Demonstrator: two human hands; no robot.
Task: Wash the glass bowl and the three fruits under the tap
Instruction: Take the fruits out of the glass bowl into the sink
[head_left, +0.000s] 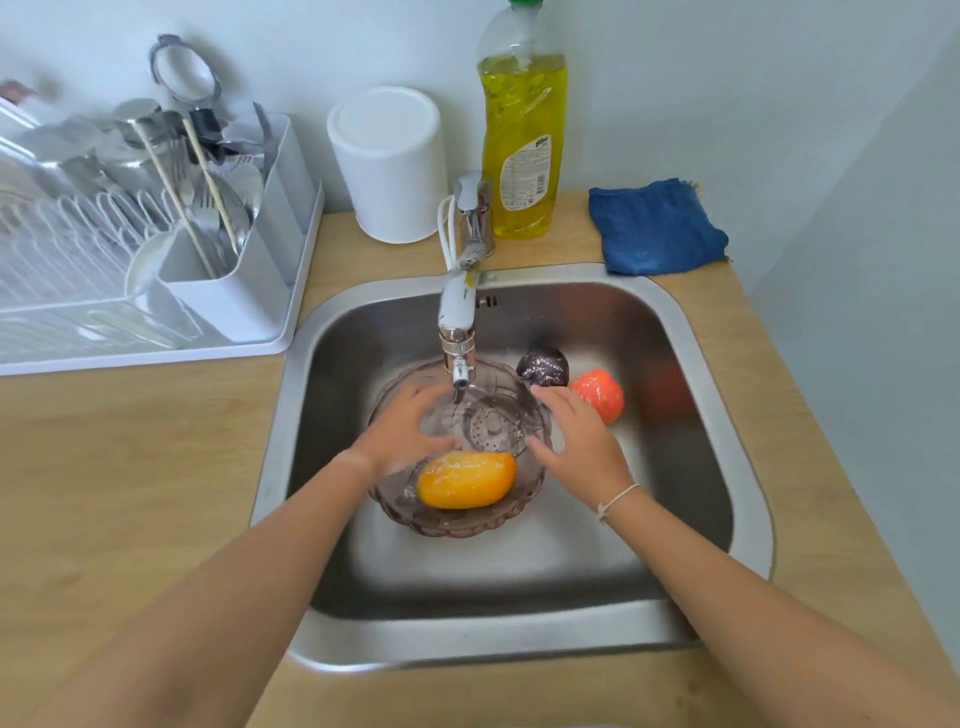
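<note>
wooden counter (130, 467) around a steel sink (727, 415) at frame centre; left hand (410, 431) and right hand (576, 436), fingers spread, touch the glass bowl (457, 519).

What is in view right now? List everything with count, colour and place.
glass bowl: 1, clear pinkish, in sink under tap
yellow-orange fruit: 1, inside bowl, near side
dark purple fruit: 1, sink floor behind bowl
red-orange fruit: 1, sink floor, right of purple one
sink: 1, steel
tap: 1, chrome and white
soap bottle: 1, yellow, behind sink
canister: 1, white, left of bottle
cloth: 1, blue, counter right
dish rack: 1, white, left
left hand: inside bowl
right hand: at bowl's right rim
</note>
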